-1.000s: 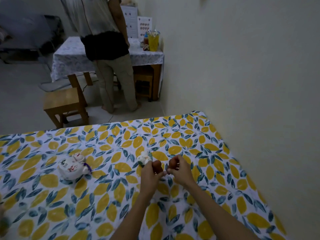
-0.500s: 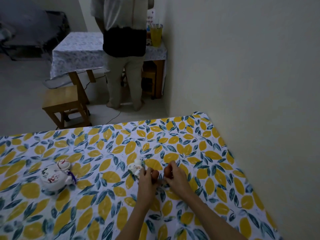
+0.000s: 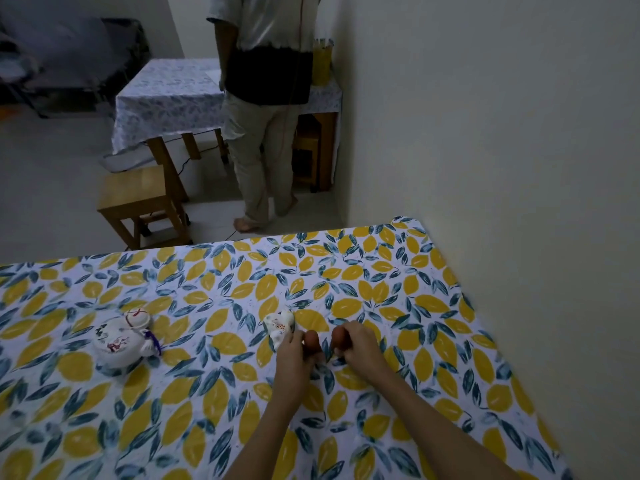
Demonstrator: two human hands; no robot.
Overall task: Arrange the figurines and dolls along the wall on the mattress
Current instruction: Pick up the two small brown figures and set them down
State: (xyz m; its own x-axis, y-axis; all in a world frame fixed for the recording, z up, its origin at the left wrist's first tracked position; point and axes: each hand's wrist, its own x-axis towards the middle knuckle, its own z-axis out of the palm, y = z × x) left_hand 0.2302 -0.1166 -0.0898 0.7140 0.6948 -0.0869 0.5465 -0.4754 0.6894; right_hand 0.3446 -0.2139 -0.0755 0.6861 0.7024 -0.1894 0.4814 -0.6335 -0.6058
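Note:
On the mattress [image 3: 207,393] with its yellow-leaf sheet, my left hand [image 3: 294,355] holds a small reddish-brown figurine [image 3: 311,339] upright. My right hand [image 3: 358,348] grips a second reddish-brown figurine [image 3: 337,337] just beside it. Both hands rest low on the sheet, close together. A small white painted figurine [image 3: 278,325] lies right by my left hand's fingers. A larger round white figurine [image 3: 121,341] with red marks and a purple tassel sits further left. The wall [image 3: 502,168] runs along the mattress's right edge, a little away from my hands.
Beyond the mattress's far edge a person [image 3: 266,98] stands on the floor. A wooden stool [image 3: 138,199] stands at the left. A cloth-covered table [image 3: 173,95] holds a yellow cup [image 3: 322,65] against the wall.
The view has shifted, so both hands and the figurines sit lower in frame. My hands stay together on the two small brown figurines. The person in the background has stepped toward the right.

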